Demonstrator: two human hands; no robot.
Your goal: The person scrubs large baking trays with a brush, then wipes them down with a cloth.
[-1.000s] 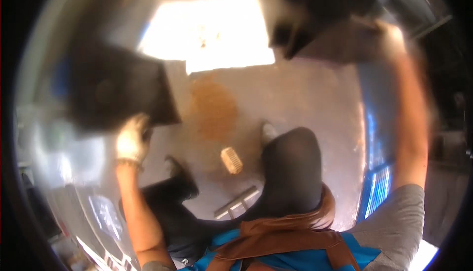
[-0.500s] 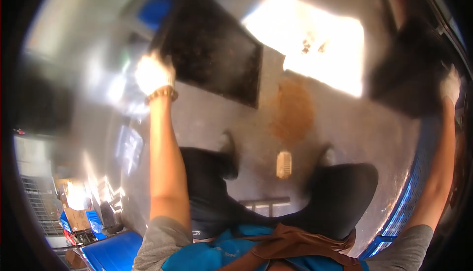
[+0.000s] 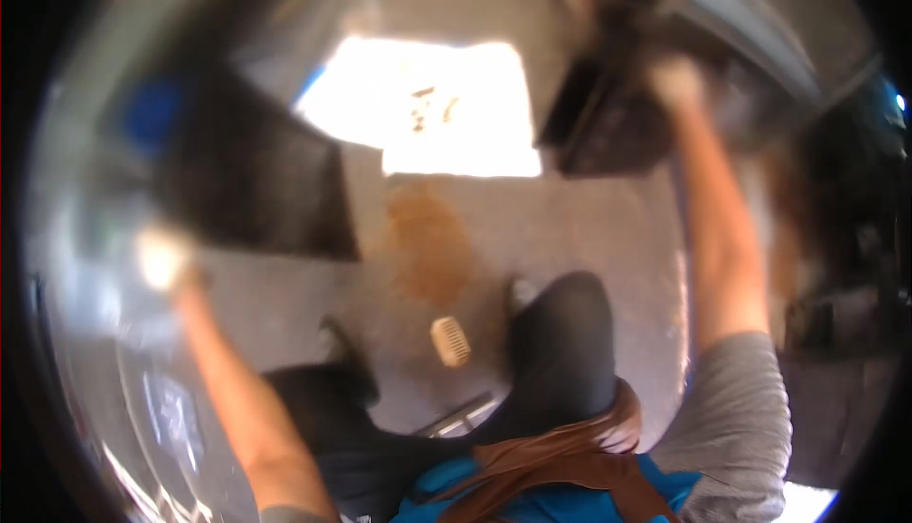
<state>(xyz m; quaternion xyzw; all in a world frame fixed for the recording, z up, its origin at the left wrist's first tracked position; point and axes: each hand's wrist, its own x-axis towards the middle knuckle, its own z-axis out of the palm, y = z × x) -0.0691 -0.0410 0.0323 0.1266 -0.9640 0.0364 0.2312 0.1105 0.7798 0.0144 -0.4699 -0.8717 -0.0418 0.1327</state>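
My left hand, in a pale glove, is stretched out to the left beside the near edge of a large dark flat panel. Motion smears its fingers. My right hand, also pale-gloved, reaches forward at the upper right, over a dark box-like object. Its fingers are blurred too, and I cannot tell whether they grip the box. Between my feet lies a small beige slotted block on the grey floor.
A brown stain marks the floor in front of me. Beyond it is a glaring white patch. A blurred blue round thing shows at the left, by the dark panel. My bent knees frame the near floor.
The view has turned to the right, so the floor and panel appear further left. My right hand has come from the far right edge to over the dark box. My left hand appears lower.
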